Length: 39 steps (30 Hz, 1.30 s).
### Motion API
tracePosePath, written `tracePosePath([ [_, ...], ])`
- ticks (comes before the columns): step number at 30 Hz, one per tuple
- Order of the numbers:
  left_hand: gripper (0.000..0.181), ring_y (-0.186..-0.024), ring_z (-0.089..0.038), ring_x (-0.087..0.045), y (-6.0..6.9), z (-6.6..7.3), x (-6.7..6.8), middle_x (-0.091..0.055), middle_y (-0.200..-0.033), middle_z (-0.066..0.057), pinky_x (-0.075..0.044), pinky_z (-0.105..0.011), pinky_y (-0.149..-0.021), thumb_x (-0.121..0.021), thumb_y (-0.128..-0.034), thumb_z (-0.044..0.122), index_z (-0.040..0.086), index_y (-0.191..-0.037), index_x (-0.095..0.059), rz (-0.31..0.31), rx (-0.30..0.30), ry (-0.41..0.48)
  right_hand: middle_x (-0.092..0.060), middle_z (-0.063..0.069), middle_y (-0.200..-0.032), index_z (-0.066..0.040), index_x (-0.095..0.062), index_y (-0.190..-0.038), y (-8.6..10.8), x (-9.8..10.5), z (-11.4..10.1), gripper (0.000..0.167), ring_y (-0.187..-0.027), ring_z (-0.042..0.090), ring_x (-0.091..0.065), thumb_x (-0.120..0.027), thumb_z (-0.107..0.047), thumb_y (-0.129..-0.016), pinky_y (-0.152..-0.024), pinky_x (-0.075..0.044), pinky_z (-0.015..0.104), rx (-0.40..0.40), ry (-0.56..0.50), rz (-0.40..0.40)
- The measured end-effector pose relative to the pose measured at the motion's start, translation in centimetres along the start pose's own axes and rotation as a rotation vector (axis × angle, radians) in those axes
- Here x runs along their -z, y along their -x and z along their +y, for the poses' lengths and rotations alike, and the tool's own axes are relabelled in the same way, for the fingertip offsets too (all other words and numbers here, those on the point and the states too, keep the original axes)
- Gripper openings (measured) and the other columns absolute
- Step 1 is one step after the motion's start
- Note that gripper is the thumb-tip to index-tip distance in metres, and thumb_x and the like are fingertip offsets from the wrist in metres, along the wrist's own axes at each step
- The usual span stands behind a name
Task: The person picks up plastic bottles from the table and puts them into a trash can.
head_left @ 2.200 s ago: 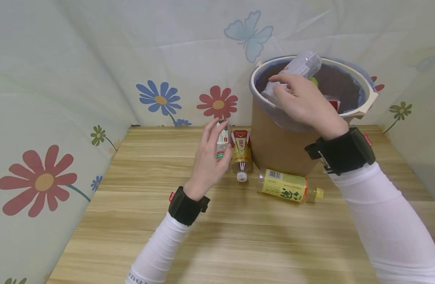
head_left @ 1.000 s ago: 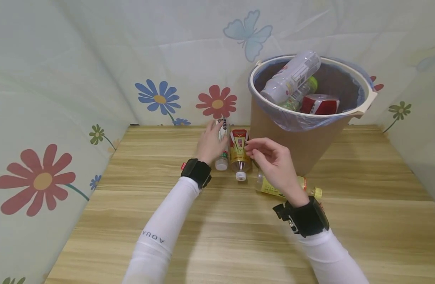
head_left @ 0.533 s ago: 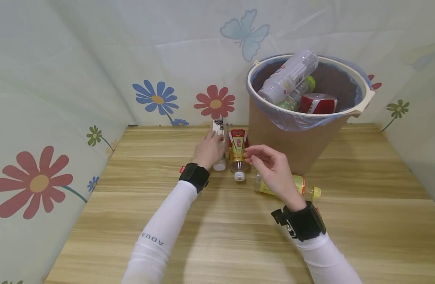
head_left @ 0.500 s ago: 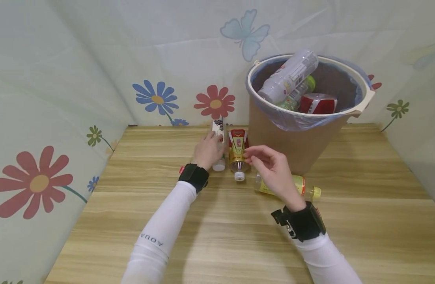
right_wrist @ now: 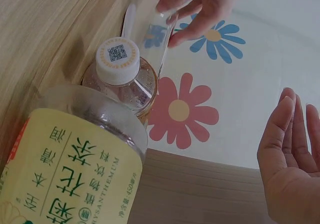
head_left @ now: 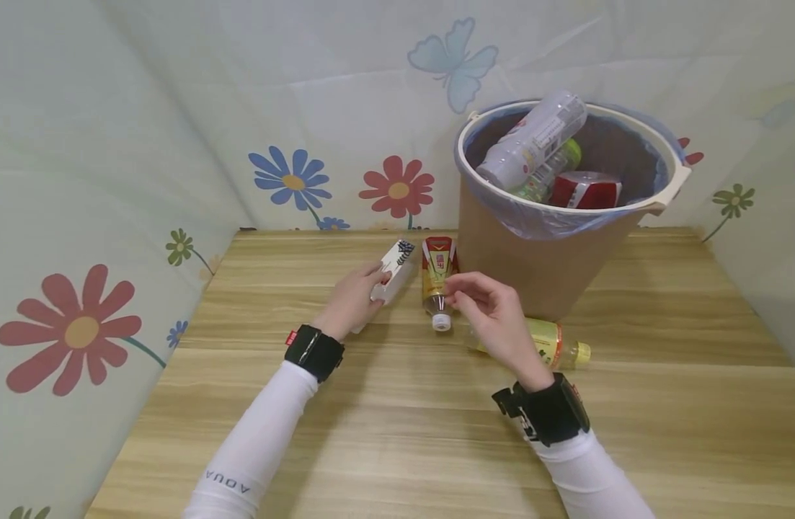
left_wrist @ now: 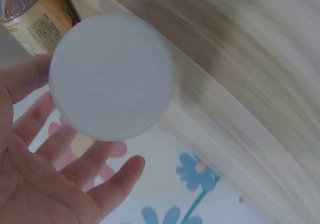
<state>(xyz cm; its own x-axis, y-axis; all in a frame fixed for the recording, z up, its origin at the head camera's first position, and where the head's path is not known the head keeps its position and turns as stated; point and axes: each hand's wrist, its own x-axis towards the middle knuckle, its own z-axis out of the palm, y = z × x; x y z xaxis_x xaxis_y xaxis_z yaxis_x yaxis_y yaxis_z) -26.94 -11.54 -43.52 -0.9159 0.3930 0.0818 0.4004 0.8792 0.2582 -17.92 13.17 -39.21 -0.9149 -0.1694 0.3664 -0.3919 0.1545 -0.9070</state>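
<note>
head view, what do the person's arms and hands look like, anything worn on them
The left hand and right hand are both ungloved. The left sleeve and right sleeve are white; dark lettering, apparently AQUA, marks the left. Thick black bands circle both wrists, the left band with a red tag. No cables show.

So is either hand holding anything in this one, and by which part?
The left hand holds the clear plastic bottle with a white label, its fingers on the body's sides, not the round white cap. The right hand holds nothing.
</note>
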Motion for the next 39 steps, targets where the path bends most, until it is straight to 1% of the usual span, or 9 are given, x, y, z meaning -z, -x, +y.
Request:
tracePosePath([
  [5,0.048,-0.137,-0.04,-0.052,2.4,-1.0,0.6,-0.048,-0.155,-0.017,-0.043,-0.05,-0.115,-0.075,-0.0884,0.01,0.007,-0.134,-0.063,-0.01,-0.075,-0.003,-0.069,0.027,-0.108,0.007,-0.067,-0.114,0.0,-0.2,0.1,0.021,-0.09,0.013,-0.068,-0.055,0.003,-0.097,-0.083,-0.057,0.017,0.001,-0.005,0.002],
  [8,0.048,-0.137,-0.039,-0.052,3.4,-1.1,1.2,-0.049,-0.154,-0.017,-0.044,-0.05,-0.114,-0.076,-0.0876,0.011,0.007,-0.133,-0.063,-0.026,-0.087,-0.022,-0.069,0.029,-0.108,0.008,-0.067,-0.114,0.0,-0.4,0.2,0.021,-0.091,0.014,-0.069,-0.055,0.004,-0.097,-0.083,-0.058,0.017,0.01,-0.01,0.001],
  [11,0.049,-0.139,-0.037,-0.05,3.8,-0.6,1.7,-0.047,-0.156,-0.015,-0.043,-0.051,-0.115,-0.076,-0.0899,0.017,0.01,-0.137,-0.061,-0.04,-0.074,-0.051,-0.068,0.031,-0.107,0.01,-0.066,-0.114,-0.1,-0.6,0.2,0.021,-0.092,0.01,-0.069,-0.055,0.005,-0.097,-0.084,-0.057,0.015,0.026,-0.022,0.007],
  [15,0.055,-0.143,-0.038,-0.046,3.5,0.9,2.1,-0.042,-0.16,-0.013,-0.042,-0.055,-0.115,-0.07,-0.0948,0.029,0.017,-0.146,-0.053,-0.02,-0.013,-0.08,-0.068,0.032,-0.108,0.011,-0.065,-0.113,-0.2,-0.8,0.2,0.021,-0.093,0.003,-0.068,-0.056,0.006,-0.096,-0.085,-0.055,0.012,0.038,-0.026,0.024],
  [20,0.062,-0.144,-0.041,-0.042,2.7,2.8,1.9,-0.038,-0.162,-0.015,-0.041,-0.061,-0.113,-0.065,-0.0961,0.04,0.024,-0.152,-0.044,0.041,0.135,-0.097,-0.068,0.03,-0.113,0.009,-0.066,-0.115,-0.2,-0.9,0.1,0.022,-0.095,-0.002,-0.066,-0.055,0.006,-0.096,-0.085,-0.054,0.01,0.02,0.006,0.044],
  [23,0.065,-0.145,-0.043,-0.04,2.3,3.3,1.2,-0.035,-0.163,-0.015,-0.039,-0.064,-0.113,-0.066,-0.0952,0.042,0.027,-0.153,-0.042,0.064,0.225,-0.074,-0.069,0.028,-0.113,0.009,-0.065,-0.117,-0.2,-0.9,0.0,0.023,-0.096,0.003,-0.067,-0.055,0.005,-0.096,-0.085,-0.054,0.011,0.019,0.014,0.049],
  [27,0.069,-0.144,-0.045,-0.04,2.2,3.2,0.2,-0.034,-0.163,-0.016,-0.037,-0.067,-0.112,-0.07,-0.0929,0.04,0.031,-0.154,-0.04,0.08,0.298,-0.047,-0.07,0.024,-0.113,0.007,-0.065,-0.118,-0.3,-0.9,0.0,0.024,-0.097,0.011,-0.069,-0.056,0.005,-0.096,-0.086,-0.055,0.012,0.023,0.022,0.047],
  [33,0.072,-0.137,-0.047,-0.047,2.3,2.5,-0.9,-0.038,-0.16,-0.017,-0.039,-0.065,-0.11,-0.072,-0.0925,0.036,0.032,-0.156,-0.037,0.04,0.317,-0.045,-0.07,0.024,-0.111,0.007,-0.065,-0.119,-0.4,-0.9,-0.1,0.024,-0.095,0.002,-0.067,-0.055,0.005,-0.096,-0.085,-0.055,0.012,0.022,0.021,0.035],
  [39,0.075,-0.125,-0.047,-0.054,2.6,2.3,-1.2,-0.049,-0.149,-0.019,-0.049,-0.06,-0.1,-0.073,-0.0925,0.033,0.033,-0.157,-0.034,0.008,0.307,-0.042,-0.07,0.027,-0.11,0.011,-0.064,-0.119,-0.4,-0.8,-0.1,0.025,-0.093,-0.002,-0.066,-0.055,0.007,-0.095,-0.083,-0.055,0.012,0.015,0.017,0.029],
])
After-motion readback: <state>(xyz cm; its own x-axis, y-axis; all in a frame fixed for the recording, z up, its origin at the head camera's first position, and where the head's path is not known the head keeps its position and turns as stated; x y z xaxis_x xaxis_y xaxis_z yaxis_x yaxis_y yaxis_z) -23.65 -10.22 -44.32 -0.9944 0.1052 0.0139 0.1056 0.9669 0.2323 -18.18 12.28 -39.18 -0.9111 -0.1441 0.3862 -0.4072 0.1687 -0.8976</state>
